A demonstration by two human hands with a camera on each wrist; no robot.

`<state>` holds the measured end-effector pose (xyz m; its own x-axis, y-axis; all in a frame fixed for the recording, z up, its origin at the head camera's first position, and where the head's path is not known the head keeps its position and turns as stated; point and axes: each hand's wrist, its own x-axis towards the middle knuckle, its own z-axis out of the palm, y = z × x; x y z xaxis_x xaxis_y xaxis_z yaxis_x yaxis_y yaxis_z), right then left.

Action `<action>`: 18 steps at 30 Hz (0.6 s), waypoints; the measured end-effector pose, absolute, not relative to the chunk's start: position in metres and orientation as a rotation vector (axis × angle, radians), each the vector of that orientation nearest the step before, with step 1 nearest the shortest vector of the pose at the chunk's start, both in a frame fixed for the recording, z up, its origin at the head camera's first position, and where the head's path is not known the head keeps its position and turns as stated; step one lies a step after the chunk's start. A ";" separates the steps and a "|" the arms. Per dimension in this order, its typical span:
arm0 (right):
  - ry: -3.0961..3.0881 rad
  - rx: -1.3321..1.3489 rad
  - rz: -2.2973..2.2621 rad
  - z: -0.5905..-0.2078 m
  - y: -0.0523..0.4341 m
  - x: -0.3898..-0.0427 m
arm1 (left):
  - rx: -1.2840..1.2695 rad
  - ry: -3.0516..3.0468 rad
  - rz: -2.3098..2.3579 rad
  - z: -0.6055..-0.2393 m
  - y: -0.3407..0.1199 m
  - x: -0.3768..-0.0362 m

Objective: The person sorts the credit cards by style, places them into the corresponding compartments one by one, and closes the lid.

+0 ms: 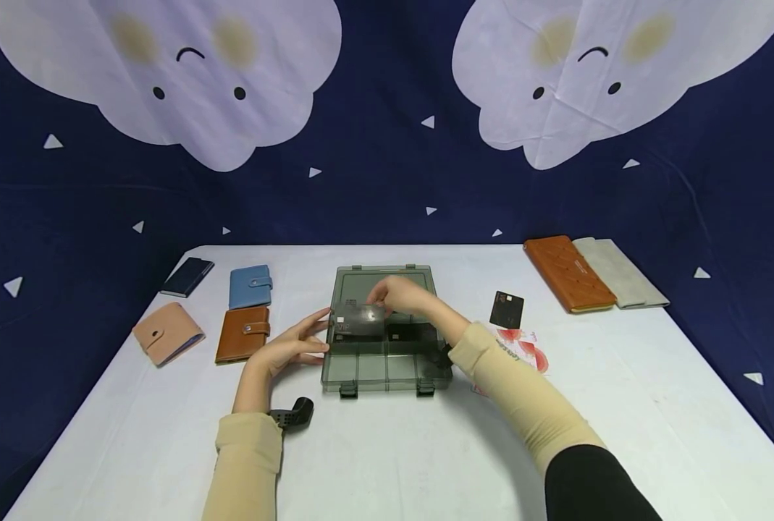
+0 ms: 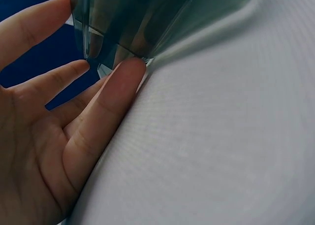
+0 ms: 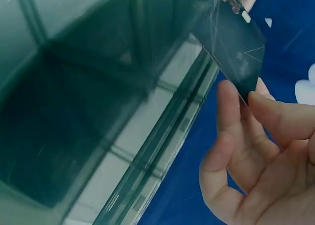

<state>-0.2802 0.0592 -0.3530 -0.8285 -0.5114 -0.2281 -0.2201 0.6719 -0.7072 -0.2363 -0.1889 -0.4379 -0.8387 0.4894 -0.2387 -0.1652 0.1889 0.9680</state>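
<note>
A translucent grey-green plastic box (image 1: 387, 376) with compartments stands mid-table. Between thumb and fingers, my right hand (image 1: 405, 297) pinches the edge of a black VIP card (image 1: 360, 320), which is tilted over the box's left half. The right wrist view shows that card (image 3: 238, 52) by one end in the fingertips. Another black card (image 1: 413, 333) lies in a compartment to its right. My left hand (image 1: 292, 346) touches the box's left side with fairly straight, spread fingers; in the left wrist view the thumb (image 2: 115, 89) presses against the box's lower edge.
On the left lie a black wallet (image 1: 187, 276), a blue one (image 1: 250, 286), a brown one (image 1: 240, 334) and a pink one (image 1: 167, 333). Right of the box are a black card (image 1: 507, 310) and red-and-white cards (image 1: 523, 346). Farther right, a brown long wallet (image 1: 569, 275) lies beside a grey one (image 1: 621, 273).
</note>
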 end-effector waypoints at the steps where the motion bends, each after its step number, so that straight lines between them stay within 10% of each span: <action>1: 2.486 -0.590 -0.938 -0.353 0.057 -0.279 | 0.303 1.962 1.698 -0.438 -0.189 -0.236; 18: 2.470 -0.636 -0.647 -0.361 0.057 -0.274 | 0.311 1.968 1.695 -0.437 -0.188 -0.236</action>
